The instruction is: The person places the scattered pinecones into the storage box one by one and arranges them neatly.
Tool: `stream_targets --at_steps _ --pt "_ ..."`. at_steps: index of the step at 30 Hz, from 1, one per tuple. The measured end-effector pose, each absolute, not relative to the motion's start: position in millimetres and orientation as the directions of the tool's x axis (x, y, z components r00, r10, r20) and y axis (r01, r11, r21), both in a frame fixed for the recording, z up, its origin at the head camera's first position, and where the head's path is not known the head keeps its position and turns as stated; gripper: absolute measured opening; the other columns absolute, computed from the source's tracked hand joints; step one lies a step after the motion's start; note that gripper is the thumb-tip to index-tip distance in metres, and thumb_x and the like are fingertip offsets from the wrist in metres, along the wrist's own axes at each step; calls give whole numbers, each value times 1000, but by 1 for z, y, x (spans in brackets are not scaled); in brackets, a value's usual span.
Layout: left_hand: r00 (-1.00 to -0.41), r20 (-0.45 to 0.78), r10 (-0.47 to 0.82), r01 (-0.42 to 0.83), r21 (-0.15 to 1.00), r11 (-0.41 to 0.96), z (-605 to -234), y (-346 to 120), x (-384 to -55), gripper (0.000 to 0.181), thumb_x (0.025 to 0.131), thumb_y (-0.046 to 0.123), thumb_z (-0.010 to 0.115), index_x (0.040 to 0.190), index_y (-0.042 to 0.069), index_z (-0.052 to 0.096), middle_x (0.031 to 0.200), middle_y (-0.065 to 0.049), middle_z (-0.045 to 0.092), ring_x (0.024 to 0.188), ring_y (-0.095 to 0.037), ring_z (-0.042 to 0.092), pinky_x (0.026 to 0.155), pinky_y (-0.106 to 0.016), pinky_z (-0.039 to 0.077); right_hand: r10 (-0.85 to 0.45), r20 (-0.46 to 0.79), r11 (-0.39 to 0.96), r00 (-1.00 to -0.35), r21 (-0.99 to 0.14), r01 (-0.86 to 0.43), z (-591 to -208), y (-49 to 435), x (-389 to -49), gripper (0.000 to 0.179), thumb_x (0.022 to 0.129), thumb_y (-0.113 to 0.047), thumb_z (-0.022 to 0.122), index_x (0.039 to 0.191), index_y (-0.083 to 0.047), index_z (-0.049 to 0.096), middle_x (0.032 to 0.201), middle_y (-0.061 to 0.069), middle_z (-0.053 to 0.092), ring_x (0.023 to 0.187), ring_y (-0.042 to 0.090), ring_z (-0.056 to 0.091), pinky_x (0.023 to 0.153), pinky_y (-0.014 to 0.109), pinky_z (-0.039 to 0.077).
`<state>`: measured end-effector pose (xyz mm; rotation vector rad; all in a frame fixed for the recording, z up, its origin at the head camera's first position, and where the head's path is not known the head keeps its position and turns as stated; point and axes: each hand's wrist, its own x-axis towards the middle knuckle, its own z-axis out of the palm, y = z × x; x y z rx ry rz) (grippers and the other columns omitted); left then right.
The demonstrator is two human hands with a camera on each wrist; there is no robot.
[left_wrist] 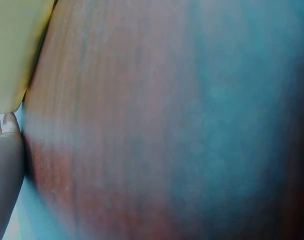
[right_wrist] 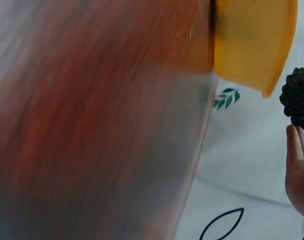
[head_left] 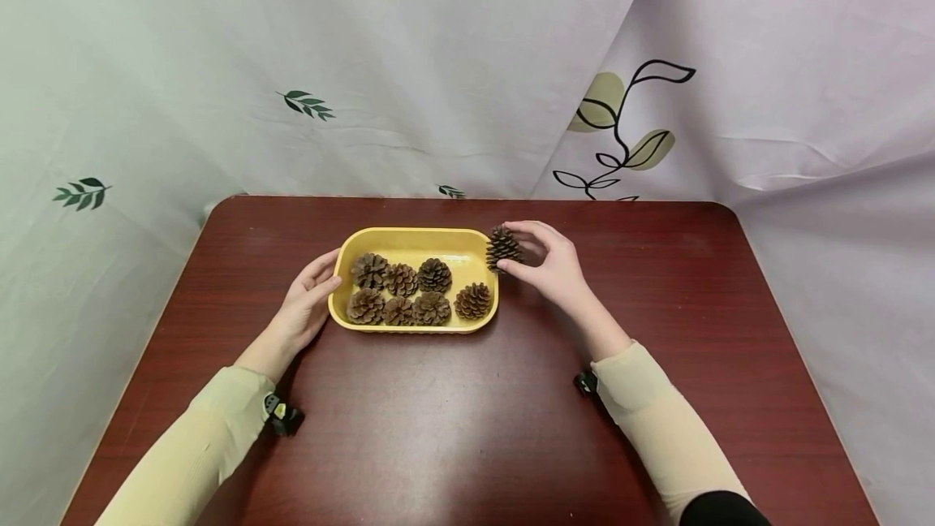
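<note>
A yellow plastic tub [head_left: 409, 240] sits on the table with several brown pinecones [head_left: 434, 275] inside, mostly in two rows toward its left and middle. At the tub's left end, my left hand [head_left: 305, 308] holds the wall, thumb at the rim and fingers along the outside. My right hand [head_left: 553, 266] pinches another pinecone [head_left: 503, 247] between thumb and fingers, over the tub's right rim. In the right wrist view this pinecone [right_wrist: 298, 97] is raised above the level of the table, beside the tub [right_wrist: 252, 42]. The left wrist view shows only part of the left hand [left_wrist: 5, 155] against the tub [left_wrist: 16, 55].
The dark red wooden table [head_left: 438, 420] has rounded far corners. Behind it hangs a pale cloth [head_left: 409, 88] with leaf prints, close to the table's far edge. Small black devices [head_left: 283, 416] are worn at both wrists.
</note>
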<state>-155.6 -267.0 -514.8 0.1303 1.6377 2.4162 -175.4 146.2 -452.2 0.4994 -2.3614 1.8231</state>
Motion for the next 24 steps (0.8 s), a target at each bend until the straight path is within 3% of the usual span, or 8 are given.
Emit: stream_targets --at_steps 12,18,24 --pt "-970 -45 238 -133 920 -368 -514 -268 -156 46 109 -5 42 138 25 62 137 12 70 123 -2 66 101 -19 56 -234 253 205 -939 -931 -302 -456 120 -181 58 80 5 89 133 5 67 136 24 67 126 39 67 109 31 57" --pt "-971 -54 233 -139 921 -364 -514 -267 -155 45 109 -5 43 138 24 62 136 13 70 122 -1 66 100 -19 57 -271 230 258 -935 -918 -301 -461 112 -186 57 82 1 90 134 3 67 137 22 67 127 37 67 111 38 56" --pt "-971 -45 235 -133 918 -374 -515 -269 -156 46 109 -5 43 138 24 62 137 11 70 123 -3 67 101 -20 57 -300 202 323 -932 -898 -298 -462 106 -189 57 83 -5 91 134 0 67 135 19 67 127 35 67 112 37 55"
